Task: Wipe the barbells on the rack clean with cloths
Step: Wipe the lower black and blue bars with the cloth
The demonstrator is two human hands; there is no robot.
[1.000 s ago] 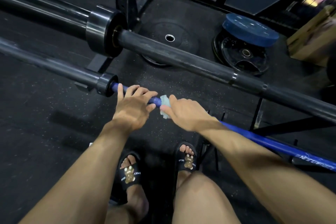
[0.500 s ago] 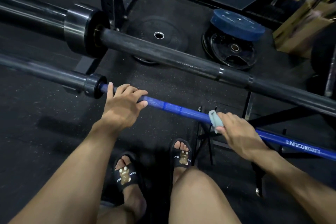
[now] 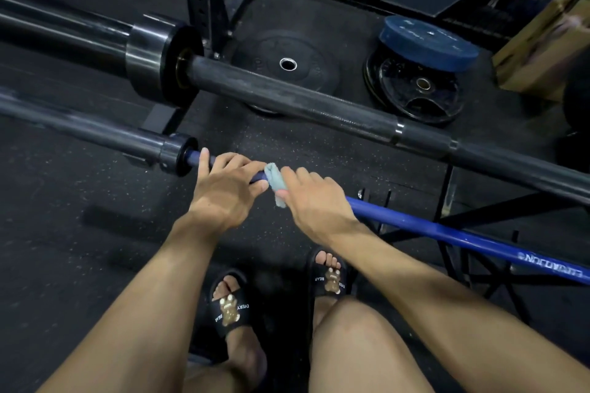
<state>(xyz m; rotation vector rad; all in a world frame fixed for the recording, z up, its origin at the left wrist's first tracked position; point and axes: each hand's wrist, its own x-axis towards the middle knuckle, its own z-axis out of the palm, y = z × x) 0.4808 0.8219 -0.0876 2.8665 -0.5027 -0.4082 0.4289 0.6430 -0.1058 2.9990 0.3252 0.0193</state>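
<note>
Your left hand [image 3: 228, 187] clamps the near blue bar [image 3: 447, 231] beside its collar to steady it, while your right hand [image 3: 314, 198] wraps the cloth [image 3: 275, 180] around it for wiping.

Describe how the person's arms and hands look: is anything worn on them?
Both arms are bare up to the frame edge, with no sleeves showing. The left hand and the right hand carry no gloves, rings, watch or wristband that I can see.
</note>
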